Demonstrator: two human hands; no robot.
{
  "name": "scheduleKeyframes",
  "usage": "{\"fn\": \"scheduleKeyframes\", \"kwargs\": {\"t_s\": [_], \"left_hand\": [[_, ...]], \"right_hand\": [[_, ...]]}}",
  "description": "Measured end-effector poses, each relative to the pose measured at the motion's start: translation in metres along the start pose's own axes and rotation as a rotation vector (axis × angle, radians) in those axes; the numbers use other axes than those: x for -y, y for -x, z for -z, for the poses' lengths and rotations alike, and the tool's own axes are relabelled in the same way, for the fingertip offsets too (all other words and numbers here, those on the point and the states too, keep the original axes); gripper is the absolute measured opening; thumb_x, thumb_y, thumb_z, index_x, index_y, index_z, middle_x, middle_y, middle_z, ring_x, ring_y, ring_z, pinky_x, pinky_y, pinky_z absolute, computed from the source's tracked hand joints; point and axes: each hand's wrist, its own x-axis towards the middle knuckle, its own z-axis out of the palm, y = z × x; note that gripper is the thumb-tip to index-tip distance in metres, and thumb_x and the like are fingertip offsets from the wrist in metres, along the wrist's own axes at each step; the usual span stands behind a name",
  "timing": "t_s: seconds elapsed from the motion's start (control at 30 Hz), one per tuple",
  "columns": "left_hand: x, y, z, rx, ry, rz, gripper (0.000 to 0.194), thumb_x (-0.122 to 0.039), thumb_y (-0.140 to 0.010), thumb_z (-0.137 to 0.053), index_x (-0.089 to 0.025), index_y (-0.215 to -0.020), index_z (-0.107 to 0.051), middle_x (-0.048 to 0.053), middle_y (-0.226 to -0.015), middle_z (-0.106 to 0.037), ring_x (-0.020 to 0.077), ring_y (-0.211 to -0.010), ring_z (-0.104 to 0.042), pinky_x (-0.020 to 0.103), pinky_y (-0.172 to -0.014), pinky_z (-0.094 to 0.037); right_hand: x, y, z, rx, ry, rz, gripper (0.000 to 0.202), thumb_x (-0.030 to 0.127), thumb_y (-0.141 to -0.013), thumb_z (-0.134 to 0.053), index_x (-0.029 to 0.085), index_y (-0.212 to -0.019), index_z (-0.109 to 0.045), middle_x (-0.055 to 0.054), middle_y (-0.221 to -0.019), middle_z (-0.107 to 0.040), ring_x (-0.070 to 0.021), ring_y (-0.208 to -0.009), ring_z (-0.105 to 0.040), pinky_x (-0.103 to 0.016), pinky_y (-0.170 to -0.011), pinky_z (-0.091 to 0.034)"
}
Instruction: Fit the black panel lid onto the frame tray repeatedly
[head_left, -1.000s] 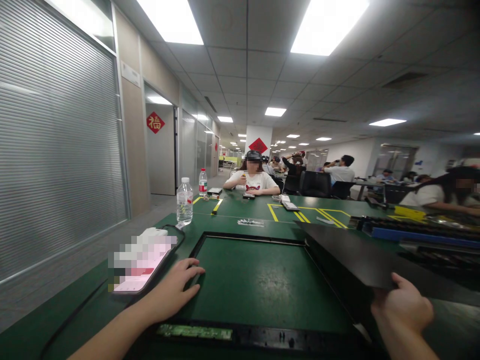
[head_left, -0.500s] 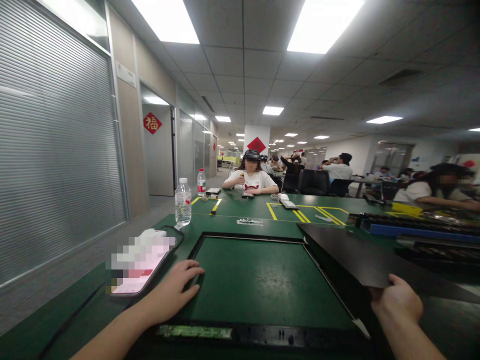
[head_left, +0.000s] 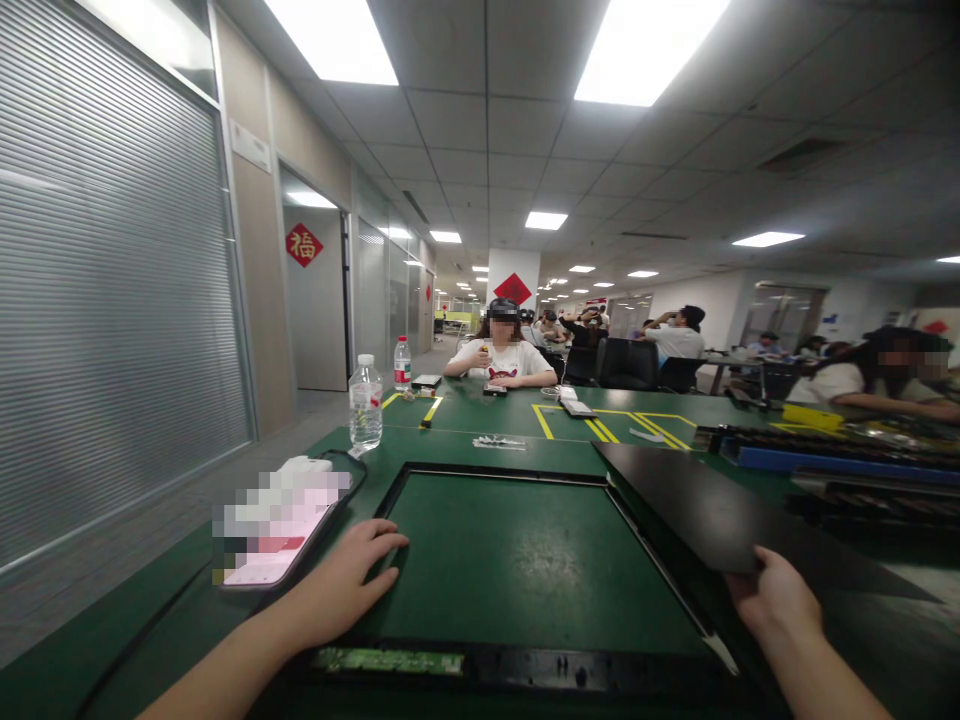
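A black rectangular frame (head_left: 510,470) lies on the green table (head_left: 540,550), which shows through its middle. A green circuit strip (head_left: 390,662) sits along its near edge. My left hand (head_left: 364,572) rests on the frame's left side, fingers apart, holding nothing. To the right of the frame, my right hand (head_left: 780,598) grips the near edge of a dark flat panel (head_left: 705,510), thumb on top and fingers hidden beneath. The panel is tilted, and its far left corner reaches the frame's far right corner.
Left of the frame lies a phone (head_left: 285,530) with a black cable. Behind it stand a large water bottle (head_left: 365,405) and a smaller bottle (head_left: 402,363). Black and blue strips (head_left: 817,460) lie at the right. A person (head_left: 517,360) sits across the table.
My right hand has moved slightly left, and the panel has shifted left with it. My left hand and the frame have stayed in place.
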Motion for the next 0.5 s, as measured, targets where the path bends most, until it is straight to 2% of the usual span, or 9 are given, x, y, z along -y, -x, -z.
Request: {"fn": "scheduleKeyframes", "kwargs": {"t_s": [0.1,0.17,0.37,0.5], "left_hand": [[-0.0007,0.0000,-0.0001,0.007,0.000,0.005,0.037,-0.037,-0.077,-0.049,-0.025,-0.110,-0.062,0.008,-0.123,-0.052,0.0277,-0.117,-0.044,0.042,-0.101,-0.032],[-0.0028,0.0001,0.0009,0.011,-0.004,0.010,0.037,-0.037,-0.077,-0.048,-0.025,-0.110,-0.062,0.008,-0.123,-0.052,0.0278,-0.117,-0.044,0.042,-0.102,-0.032],[-0.0073,0.0002,0.0042,0.048,-0.005,0.024,0.039,-0.036,-0.078,-0.047,-0.023,-0.112,-0.061,0.010,-0.125,-0.050,0.0276,-0.118,-0.043,0.043,-0.103,-0.030],[-0.0063,-0.0001,0.0038,0.054,-0.022,0.010,0.039,-0.036,-0.078,-0.047,-0.023,-0.113,-0.060,0.010,-0.124,-0.050,0.0266,-0.118,-0.042,0.042,-0.103,-0.029]], "right_hand": [[0.0021,0.0006,-0.0029,-0.101,-0.118,-0.072,0.026,0.002,-0.062,-0.056,0.022,-0.076,-0.048,0.005,-0.074,-0.056,-0.0107,-0.054,-0.058,-0.030,-0.059,-0.055],[0.0026,0.0001,-0.0036,-0.076,-0.138,-0.094,0.025,0.001,-0.064,-0.056,0.022,-0.076,-0.049,0.006,-0.073,-0.057,-0.0107,-0.055,-0.058,-0.029,-0.060,-0.055],[-0.0008,-0.0063,-0.0024,-0.052,-0.156,-0.115,0.026,0.001,-0.069,-0.054,0.021,-0.085,-0.052,0.005,-0.075,-0.060,-0.0093,-0.057,-0.060,-0.026,-0.063,-0.055],[-0.0025,-0.0059,-0.0052,-0.095,-0.155,-0.123,0.027,0.005,-0.075,-0.051,0.021,-0.097,-0.054,0.002,-0.083,-0.064,-0.0083,-0.054,-0.059,-0.024,-0.057,-0.056]]}}
